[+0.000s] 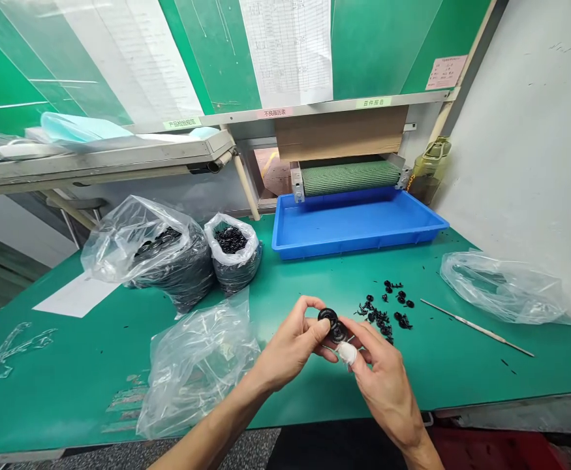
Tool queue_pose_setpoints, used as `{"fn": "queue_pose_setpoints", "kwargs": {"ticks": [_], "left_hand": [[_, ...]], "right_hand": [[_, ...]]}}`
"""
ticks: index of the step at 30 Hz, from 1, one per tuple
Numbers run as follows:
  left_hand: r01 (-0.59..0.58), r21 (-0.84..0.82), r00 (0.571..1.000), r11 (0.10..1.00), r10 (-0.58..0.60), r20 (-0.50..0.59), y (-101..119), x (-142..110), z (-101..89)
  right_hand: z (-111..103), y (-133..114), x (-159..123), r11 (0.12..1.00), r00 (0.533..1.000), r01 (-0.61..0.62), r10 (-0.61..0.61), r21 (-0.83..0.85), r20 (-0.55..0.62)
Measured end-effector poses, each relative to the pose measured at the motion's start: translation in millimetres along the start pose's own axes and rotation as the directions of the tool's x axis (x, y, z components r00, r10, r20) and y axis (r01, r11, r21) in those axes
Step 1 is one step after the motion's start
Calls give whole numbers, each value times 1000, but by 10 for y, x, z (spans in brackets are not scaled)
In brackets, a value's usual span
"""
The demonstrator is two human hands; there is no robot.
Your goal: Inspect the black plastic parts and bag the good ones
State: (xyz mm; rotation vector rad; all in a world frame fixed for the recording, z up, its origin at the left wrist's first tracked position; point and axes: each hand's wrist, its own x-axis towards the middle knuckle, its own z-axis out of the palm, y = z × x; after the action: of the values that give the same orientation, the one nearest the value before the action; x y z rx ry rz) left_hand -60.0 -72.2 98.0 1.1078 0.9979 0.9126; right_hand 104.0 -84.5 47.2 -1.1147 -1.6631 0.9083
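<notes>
My left hand point(295, 343) pinches a round black plastic part point(327, 317) between thumb and fingers, above the front of the green table. Just below it, a second round black part point(338, 331) sits between both hands, touching the first. My right hand point(380, 369) closes its fingers around this lower part; its thumb has a white wrapping on the tip. Whether the two black parts are joined, I cannot tell. Beyond my right hand, loose small black parts point(380, 318) lie scattered on the table. A thin pointed stick point(476, 326) lies to their right.
A blue tray point(354, 245) stands at the back under a green conveyor belt point(351, 179). To the left are a large plastic bag of black parts point(182, 274) and a smaller bag point(236, 261). Flat clear bags point(197, 365) and a crumpled bag point(505, 287) lie either side.
</notes>
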Motion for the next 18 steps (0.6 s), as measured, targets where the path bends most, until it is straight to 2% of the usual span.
{"fn": "queue_pose_setpoints", "kwargs": {"ticks": [6, 8, 10, 11, 12, 14, 15, 16, 17, 18], "left_hand": [[-8, 14, 1000, 1000, 8, -15, -47, -61, -19], [-45, 68, 996, 997, 50, -68, -13, -112, -76], [-120, 178, 970, 977, 153, -188, 98, -181, -239], [-160, 265, 936, 951, 232, -266, 191, -226, -372], [-185, 375, 880, 909, 323, -348, 309, -284, -538], [-145, 624, 726, 768, 511, -460, 612, -442, -933], [-68, 734, 638, 676, 595, -489, 782, -534, -1137], [15, 815, 577, 579, 661, -480, 953, -623, -1330], [126, 874, 492, 469, 736, -465, 1115, -694, -1505], [246, 895, 435, 371, 783, -444, 1261, -735, -1659]], "right_hand": [[121, -24, 14, 999, 999, 37, -36, -31, 38], [99, -12, -14, 1000, 997, 22, -20, -22, 75], [-54, 96, -63, 998, 999, 14, -10, -69, 50], [-184, 205, -74, 992, 1000, 17, -18, -128, -5], [-340, 348, -61, 977, 997, 11, -27, -213, -71], [-680, 683, 46, 906, 985, -21, -53, -424, -162], [-841, 831, 124, 850, 981, -57, -50, -523, -189], [-987, 940, 198, 786, 978, -97, -40, -611, -207], [-1112, 1002, 257, 734, 973, -117, -50, -669, -224], [-1215, 1020, 296, 697, 962, -103, -111, -709, -249]]}}
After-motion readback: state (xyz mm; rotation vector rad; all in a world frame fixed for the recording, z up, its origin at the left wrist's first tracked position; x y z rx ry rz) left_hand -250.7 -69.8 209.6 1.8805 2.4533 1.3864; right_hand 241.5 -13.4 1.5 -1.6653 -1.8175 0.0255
